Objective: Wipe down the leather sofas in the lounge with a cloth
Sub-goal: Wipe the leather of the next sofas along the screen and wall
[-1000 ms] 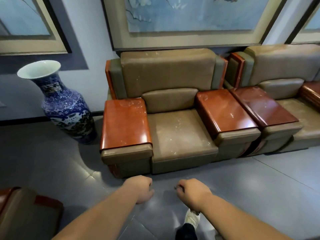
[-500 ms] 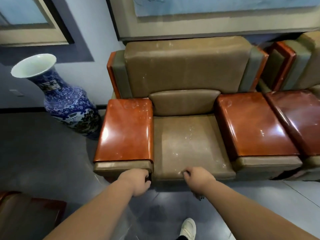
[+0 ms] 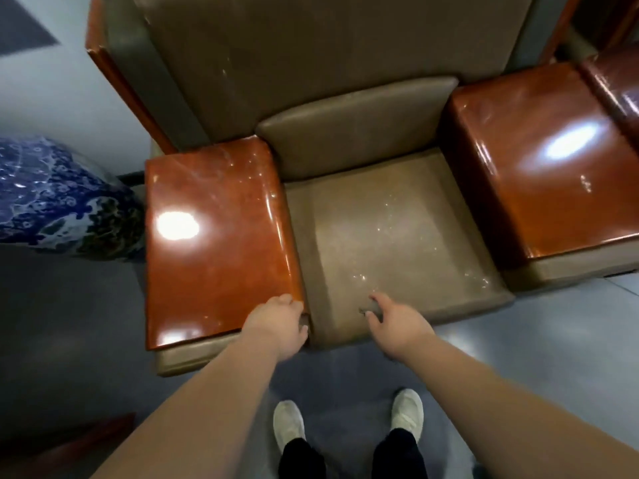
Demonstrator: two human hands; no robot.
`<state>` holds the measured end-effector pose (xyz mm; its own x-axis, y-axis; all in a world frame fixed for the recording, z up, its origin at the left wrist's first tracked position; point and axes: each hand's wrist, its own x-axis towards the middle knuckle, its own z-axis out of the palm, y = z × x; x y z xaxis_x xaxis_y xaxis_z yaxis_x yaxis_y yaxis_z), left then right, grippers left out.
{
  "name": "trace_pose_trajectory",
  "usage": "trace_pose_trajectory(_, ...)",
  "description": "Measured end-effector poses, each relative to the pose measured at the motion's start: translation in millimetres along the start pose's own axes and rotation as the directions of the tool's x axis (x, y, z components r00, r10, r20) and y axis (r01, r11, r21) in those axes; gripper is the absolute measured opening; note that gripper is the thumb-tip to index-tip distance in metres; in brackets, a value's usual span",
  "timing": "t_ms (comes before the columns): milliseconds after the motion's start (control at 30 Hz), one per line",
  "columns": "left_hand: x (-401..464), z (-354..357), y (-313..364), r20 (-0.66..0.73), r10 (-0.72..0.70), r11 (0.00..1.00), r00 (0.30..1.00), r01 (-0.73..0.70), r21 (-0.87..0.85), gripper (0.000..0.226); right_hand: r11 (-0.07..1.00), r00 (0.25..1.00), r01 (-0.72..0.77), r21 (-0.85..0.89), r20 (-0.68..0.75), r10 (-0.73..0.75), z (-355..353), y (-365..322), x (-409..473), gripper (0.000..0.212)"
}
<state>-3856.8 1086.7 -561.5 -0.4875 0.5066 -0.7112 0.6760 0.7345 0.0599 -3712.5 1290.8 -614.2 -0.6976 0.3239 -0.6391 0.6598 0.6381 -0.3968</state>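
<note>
- The person stands right in front of a tan leather sofa (image 3: pixel 397 233), looking down at the seat cushion, which has pale specks and scuffs all over it
- Left hand (image 3: pixel 276 326) is at the front corner of the glossy red-brown wooden left armrest (image 3: pixel 214 236), fingers curled down over the edge next to the seat; whether it's actually gripping anything, can't tell, the fingertips are hidden
- Right hand (image 3: pixel 394 323) hovers over the front edge of the seat cushion, fingers curled, with a small dark bit (image 3: pixel 368 310) poking out at the fingertips; it's blurry, so can't say what that is or whether it's a cloth
- No obvious cloth shows anywhere in the shot, so where it is can't be pinned down
- Right armrest (image 3: pixel 539 160) is the same shiny wood with a bright light glare on top, and a second one of the next sofa (image 3: pixel 619 77) butts up just beside it
- A small lumbar cushion (image 3: pixel 356 129) leans upright against the tall backrest (image 3: pixel 328 46)
- Big blue-and-white porcelain vase (image 3: pixel 58 198) sits on the grey floor (image 3: pixel 553 340) just beside the left armrest
- Two white shoes (image 3: pixel 288 423) with dark trouser legs show at the bottom, toes pointing at the sofa
</note>
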Motion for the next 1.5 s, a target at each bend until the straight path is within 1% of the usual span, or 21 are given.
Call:
trace_pose_trajectory(167,84.8,26.2,-34.1,-0.094,0.159,0.983,0.983,-0.148,0.111,0.068,0.995,0.979,-0.049,0.086,-0.193,0.065,54.5,1.9,70.3,0.062)
trace_pose_trajectory(267,127.6,48.6,-52.4,-0.155,0.227,0.958,0.962,-0.192,0.212,0.074,0.994,0.983,-0.048,0.096,-0.173,0.064,96.7,4.8,112.2,0.069)
trace_pose_trajectory(333,142.3,66.5,-60.8,-0.216,0.250,0.946,0.944,-0.191,0.261,0.073,0.998,0.992,-0.022,-0.054,-0.123,0.015,131.1,6.7,128.4,0.073)
trace_pose_trajectory(433,148.8,84.3,-70.8,-0.340,0.331,0.932,0.880,-0.248,0.265,0.063,0.953,0.985,0.071,-0.295,-0.131,-0.114,172.2,12.0,140.6,0.076)
trace_pose_trajectory(567,154.9,90.9,-77.2,-0.406,0.395,0.915,0.824,-0.312,0.258,0.055,0.914,0.930,0.211,-0.347,-0.217,-0.297,157.3,37.9,175.8,0.070)
trace_pose_trajectory(667,157.0,94.9,-78.9,-0.444,0.400,0.914,0.802,-0.314,0.257,0.055,0.967,0.915,0.088,-0.240,-0.364,-0.174,141.8,47.1,193.5,0.069)
trace_pose_trajectory(733,158.3,95.8,-78.9,-0.466,0.407,0.913,0.786,-0.330,0.240,0.054,0.980,0.891,-0.013,-0.199,-0.446,-0.079,159.5,30.0,183.6,0.073)
trace_pose_trajectory(767,157.7,96.1,-79.3,-0.478,0.405,0.914,0.779,-0.335,0.229,0.053,0.982,0.891,0.019,-0.188,-0.442,-0.101,173.1,19.2,172.7,0.075)
trace_pose_trajectory(833,157.6,96.7,-79.9,-0.497,0.400,0.917,0.770,-0.335,0.219,0.053,0.954,0.894,0.215,-0.211,-0.349,-0.279,198.7,6.1,147.2,0.074)
trace_pose_trajectory(867,157.9,97.1,-79.6,-0.500,0.400,0.916,0.768,-0.335,0.219,0.053,0.915,0.882,0.301,-0.267,-0.286,-0.374,204.1,5.6,138.5,0.071)
trace_pose_trajectory(933,159.1,98.1,-79.7,-0.506,0.403,0.915,0.763,-0.338,0.219,0.053,0.841,0.867,0.359,-0.406,-0.189,-0.462,196.0,11.8,141.3,0.067)
trace_pose_trajectory(967,159.6,98.8,-80.4,-0.509,0.404,0.915,0.760,-0.341,0.216,0.053,0.826,0.872,0.328,-0.458,-0.189,-0.451,187.1,15.1,150.8,0.066)
trace_pose_trajectory(1033,159.7,99.3,-80.8,-0.510,0.406,0.914,0.758,-0.344,0.217,0.052,0.856,0.897,0.155,-0.493,-0.292,-0.330,163.1,21.1,177.8,0.067)
trace_pose_trajectory(1100,158.6,97.4,-80.4,-0.493,0.402,0.915,0.772,-0.335,0.223,0.053,0.901,0.909,-0.047,-0.431,-0.392,-0.140,138.7,24.1,198.0,0.071)
trace_pose_trajectory(1133,157.8,96.1,-79.5,-0.483,0.400,0.916,0.779,-0.333,0.222,0.053,0.920,0.914,-0.088,-0.381,-0.398,-0.077,133.8,20.5,198.5,0.075)
trace_pose_trajectory(1167,156.8,94.9,-78.8,-0.478,0.396,0.918,0.784,-0.330,0.219,0.053,0.939,0.923,-0.066,-0.337,-0.378,-0.070,136.0,12.8,193.0,0.078)
trace_pose_trajectory(1233,155.9,93.5,-77.8,-0.480,0.398,0.918,0.782,-0.335,0.215,0.053,0.946,0.955,0.101,-0.309,-0.235,-0.179,161.6,-5.8,168.1,0.082)
trace_pose_trajectory(1300,156.3,93.7,-77.4,-0.492,0.400,0.917,0.774,-0.340,0.210,0.051,0.888,0.938,0.306,-0.342,-0.048,-0.342,188.7,-16.4,140.9,0.082)
trace_pose_trajectory(1367,157.4,95.6,-78.4,-0.506,0.401,0.916,0.763,-0.343,0.208,0.050,0.844,0.914,0.385,-0.372,0.032,-0.403,185.3,-7.0,143.3,0.079)
trace_pose_trajectory(1433,158.1,97.5,-79.2,-0.516,0.401,0.916,0.757,-0.344,0.206,0.049,0.837,0.918,0.349,-0.421,-0.027,-0.396,162.2,7.9,166.2,0.077)
trace_pose_trajectory(1500,157.9,97.2,-79.3,-0.512,0.398,0.917,0.761,-0.344,0.202,0.050,0.909,0.939,0.231,-0.348,-0.164,-0.302,136.6,21.7,188.8,0.075)
